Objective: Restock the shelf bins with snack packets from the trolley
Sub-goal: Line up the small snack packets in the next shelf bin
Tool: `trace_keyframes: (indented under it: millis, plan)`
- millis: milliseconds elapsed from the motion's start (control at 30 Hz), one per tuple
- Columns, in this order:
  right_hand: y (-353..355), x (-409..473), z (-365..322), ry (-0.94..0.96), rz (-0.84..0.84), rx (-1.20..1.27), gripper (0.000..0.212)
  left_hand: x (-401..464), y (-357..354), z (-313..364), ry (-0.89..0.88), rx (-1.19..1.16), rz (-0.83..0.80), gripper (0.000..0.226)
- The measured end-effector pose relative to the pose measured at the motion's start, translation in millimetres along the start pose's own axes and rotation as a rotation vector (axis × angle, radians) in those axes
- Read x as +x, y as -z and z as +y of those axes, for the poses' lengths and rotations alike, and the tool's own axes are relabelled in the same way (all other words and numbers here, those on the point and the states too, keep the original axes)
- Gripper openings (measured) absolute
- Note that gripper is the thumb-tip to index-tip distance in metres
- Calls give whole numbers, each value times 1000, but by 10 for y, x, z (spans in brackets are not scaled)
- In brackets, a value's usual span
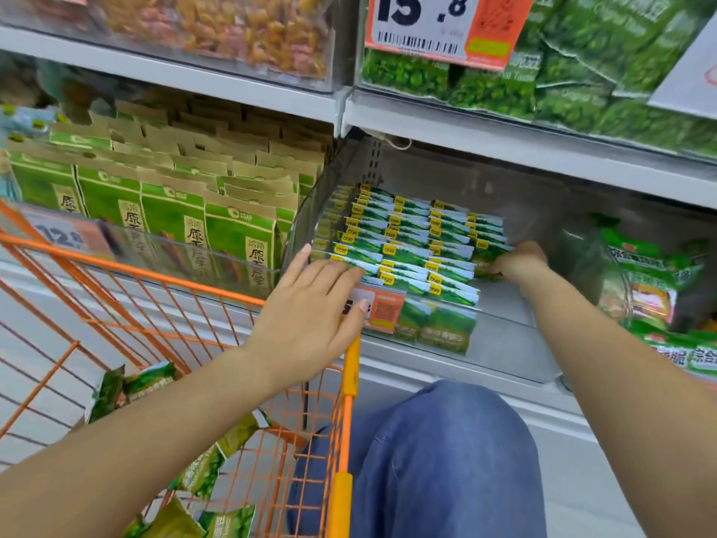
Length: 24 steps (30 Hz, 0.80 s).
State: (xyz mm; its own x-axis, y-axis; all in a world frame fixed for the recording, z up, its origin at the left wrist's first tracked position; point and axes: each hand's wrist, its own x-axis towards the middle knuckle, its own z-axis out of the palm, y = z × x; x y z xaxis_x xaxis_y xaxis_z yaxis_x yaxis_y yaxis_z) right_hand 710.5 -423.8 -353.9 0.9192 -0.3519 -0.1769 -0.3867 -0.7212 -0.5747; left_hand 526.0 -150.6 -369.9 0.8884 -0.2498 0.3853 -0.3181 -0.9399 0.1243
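A knee in blue jeans (434, 452) is lowest in the picture. Beside it stands the orange trolley (345, 386), with a few green snack packets (205, 467) lying loose inside. Above the trolley's corner, the left hand (310, 308) is spread flat with straight fingers, and its fingertips rest on the front packets in the clear shelf bin (504, 343). It holds nothing. Farther in, the right hand (518, 262) is curled around a green packet (485, 262) at the right end of the rows (411, 242). The rows fill the left part of the bin. Behind them, a price tag (438, 29) hangs from the upper shelf.
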Motion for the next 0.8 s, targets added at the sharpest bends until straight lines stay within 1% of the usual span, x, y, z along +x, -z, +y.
trace_keyframes:
  millis: [33, 67, 133, 200, 233, 300, 333, 400, 467, 533, 600, 633, 667, 733, 767, 800]
  plan:
    - [-22, 2, 0, 1, -6, -22, 36, 2, -6, -4, 0, 1, 3, 51]
    - [-34, 5, -8, -4, -24, -21, 40, 0, -12, -6, -2, 1, 12, 51]
    - [-40, -1, -8, -11, -49, 34, 56, -1, -19, -3, -7, -4, 16, 50]
    - [-21, -10, -12, -20, -69, 89, 71, 8, -10, -21, -26, -4, -14, 53]
    - [-5, -34, -22, -12, -67, 87, 75, 14, 18, -35, -41, -14, -54, 56]
    - [56, -150, -72, 50, 4, -14, 71, 12, 108, -91, -70, -98, -122, 64]
    - [98, -224, -112, 121, 52, -88, 68, -2, 180, -132, -63, -183, -136, 66]
    - [172, -399, -233, 343, 126, -234, 57, -83, 403, -234, -29, -328, -138, 62]
    - [203, -659, -379, 582, 174, -309, 40, -237, 663, -385, -10, -337, -98, 48]
    - [159, -1031, -525, 782, 170, -268, 27, -421, 882, -587, 57, -345, -146, 33]
    - [47, -1530, -642, 951, 77, -164, 19, -590, 1007, -830, 135, -314, -301, 25]
    - [-37, -1777, -678, 1025, -2, -125, 17, -679, 1016, -967, 161, -261, -436, 22]
    - [-134, -2006, -707, 1090, -98, -114, 16, -759, 1004, -1098, 189, -201, -605, 21]
    - [-363, -2349, -758, 1200, -313, -179, 17, -917, 906, -1345, 281, -85, -991, 19]
    - [-493, -2464, -782, 1248, -403, -235, 19, -1002, 824, -1443, 310, 0, -1147, 15]
    - [-617, -2556, -805, 1286, -472, -292, 21, -1078, 753, -1505, 316, 107, -1247, 14]
